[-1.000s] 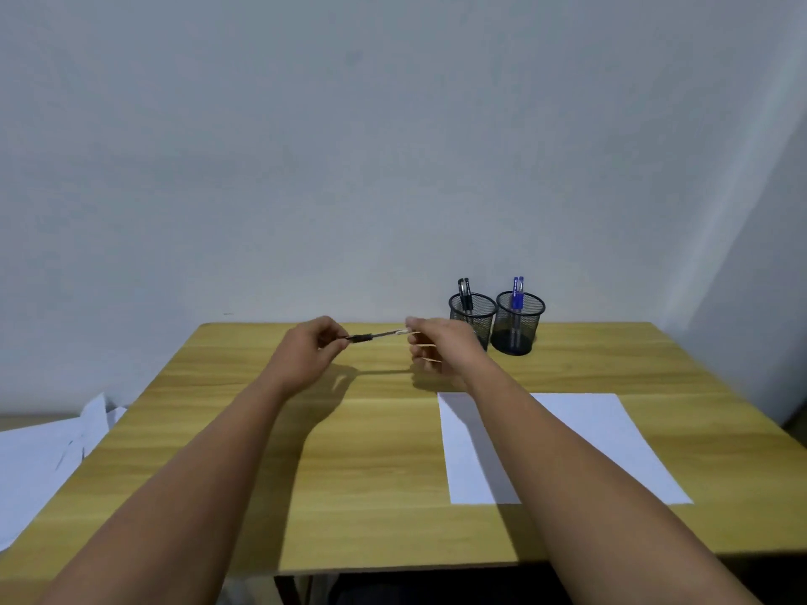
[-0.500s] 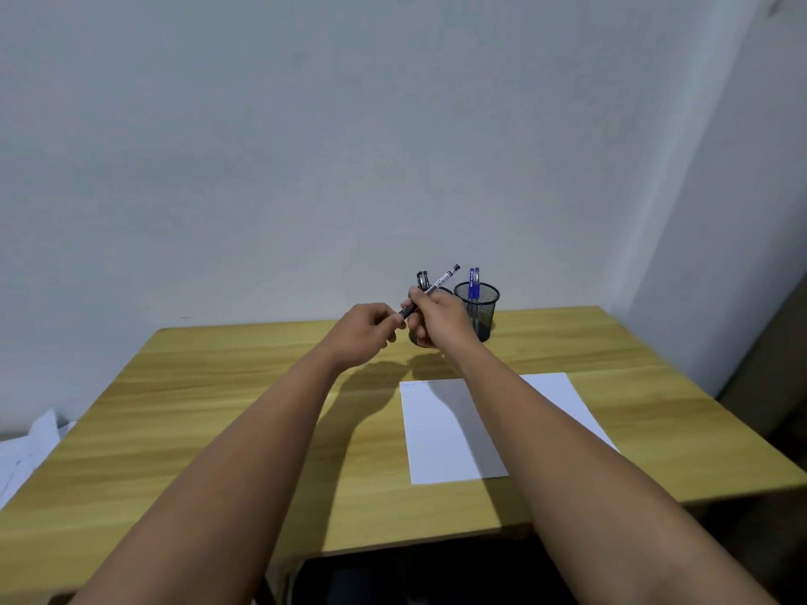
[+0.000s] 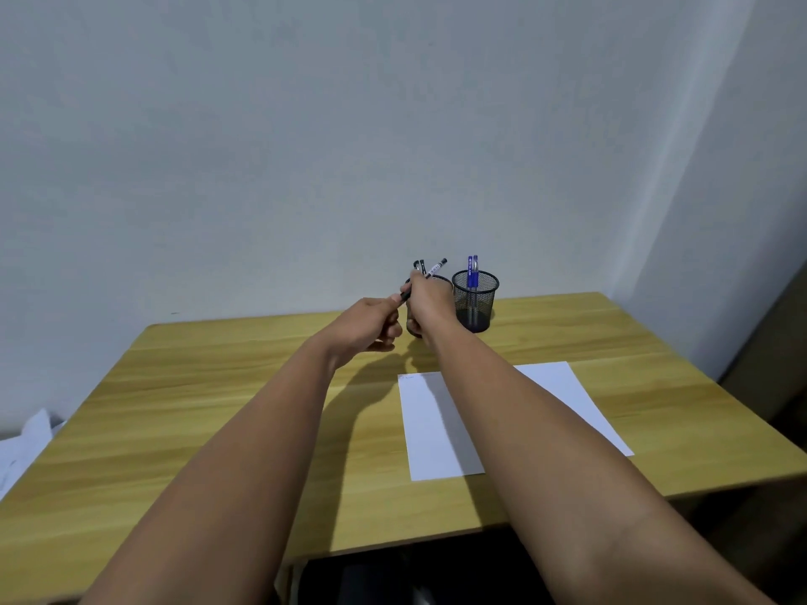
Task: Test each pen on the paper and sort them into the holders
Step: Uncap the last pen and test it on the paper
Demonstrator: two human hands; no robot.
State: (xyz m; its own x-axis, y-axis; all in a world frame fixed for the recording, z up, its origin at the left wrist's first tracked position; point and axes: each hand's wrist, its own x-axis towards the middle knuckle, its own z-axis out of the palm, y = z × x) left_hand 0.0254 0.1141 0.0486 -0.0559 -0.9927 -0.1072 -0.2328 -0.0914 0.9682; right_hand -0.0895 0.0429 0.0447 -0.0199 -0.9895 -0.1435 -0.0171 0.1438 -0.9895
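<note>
**Pen in both hands, just in front of the holders**

My right hand point(image 3: 430, 301) pinches the black pen point(image 3: 430, 276) mid-barrel, just above centre frame, with its far end angled up and to the right. My left hand point(image 3: 364, 327) has its fingers curled at the pen's lower end, where I judge the cap sits; whether I actually hold the cap I cannot tell.

The left holder point(image 3: 443, 281) is mostly hidden behind my right hand, with black pens point(image 3: 419, 266) standing in it. The right holder point(image 3: 475, 305) beside it carries blue pens point(image 3: 472, 272). The paper point(image 3: 436, 430) lies lower right of centre on the table point(image 3: 218, 408), partly under my right forearm.

To do this well, I should keep the barrel steady, free the tip with a straight pull, then bring it down to a bare patch of paper before choosing a holder.
</note>
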